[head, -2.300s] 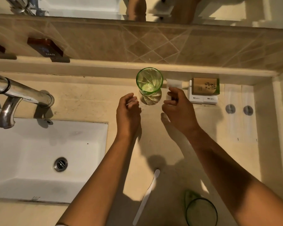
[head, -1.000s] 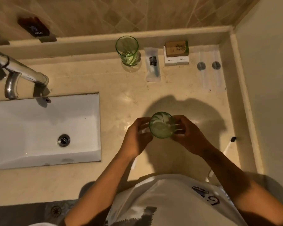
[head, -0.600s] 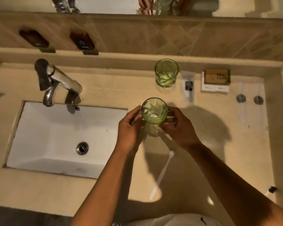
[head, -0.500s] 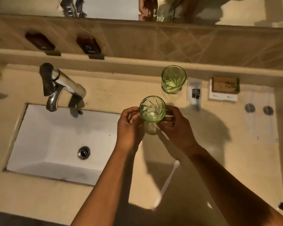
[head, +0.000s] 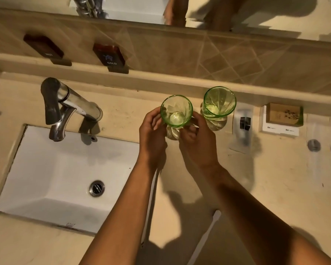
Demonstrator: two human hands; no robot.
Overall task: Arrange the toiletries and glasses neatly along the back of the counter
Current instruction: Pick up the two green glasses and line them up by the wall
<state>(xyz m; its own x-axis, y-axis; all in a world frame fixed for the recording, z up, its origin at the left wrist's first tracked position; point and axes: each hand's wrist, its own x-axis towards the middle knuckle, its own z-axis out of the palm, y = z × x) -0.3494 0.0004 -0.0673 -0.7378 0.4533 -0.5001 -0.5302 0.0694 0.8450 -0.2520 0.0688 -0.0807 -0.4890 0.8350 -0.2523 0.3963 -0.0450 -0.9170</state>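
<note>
Both my left hand [head: 152, 133] and my right hand [head: 197, 142] grip a green glass [head: 176, 111], upright, near the back of the counter [head: 275, 178]. A second green glass [head: 219, 102] stands just to its right against the back ledge. Right of that lie a clear wrapped sachet [head: 244, 125] and a small brown box on a white box [head: 282, 117]. A white toothbrush [head: 208, 234] lies on the counter near the front, partly under my right forearm.
A white sink basin [head: 55, 169] with a chrome tap [head: 65, 104] fills the left. Two dark hot and cold tags [head: 109, 55] sit on the ledge. Two round metal discs [head: 313, 145] lie at the far right. A mirror runs along the top.
I lifted the second green glass from the front of the counter with both hands and carried it back, beside the first glass.
</note>
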